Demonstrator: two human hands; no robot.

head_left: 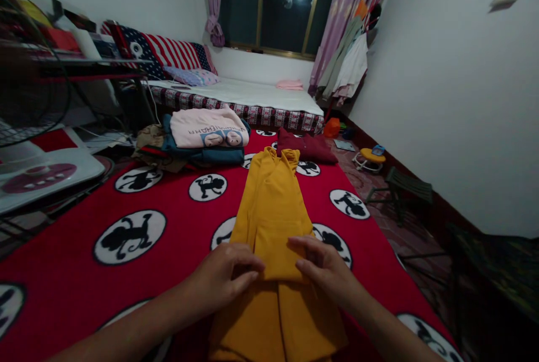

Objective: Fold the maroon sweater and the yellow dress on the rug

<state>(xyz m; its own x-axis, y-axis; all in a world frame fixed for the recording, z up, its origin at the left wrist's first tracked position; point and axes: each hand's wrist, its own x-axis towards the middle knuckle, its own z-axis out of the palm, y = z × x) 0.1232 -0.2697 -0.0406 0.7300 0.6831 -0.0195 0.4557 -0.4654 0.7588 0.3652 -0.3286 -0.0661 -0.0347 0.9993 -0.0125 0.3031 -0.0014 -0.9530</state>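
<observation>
A mustard-yellow garment point(278, 199) lies lengthwise in front of me, its gathered, ruffled end pointing away. Part of it is folded into a flat panel across the middle, and two lengths of the same cloth spread toward me below that. At the panel's left edge rests my left hand point(229, 272), fingers bent, with a gap between thumb and forefinger. My right hand point(322, 266) touches the panel's right side, thumb and forefinger apart on the cloth. The undersides of both hands are hidden.
Under the garment is a red blanket point(181, 255) with monkey prints. A folded pile with a pink top point(206, 126) stands far left, and a dark red folded garment point(309, 147) lies beyond. A folding stool point(404, 188) and a yellow-topped stool point(373, 155) stand right.
</observation>
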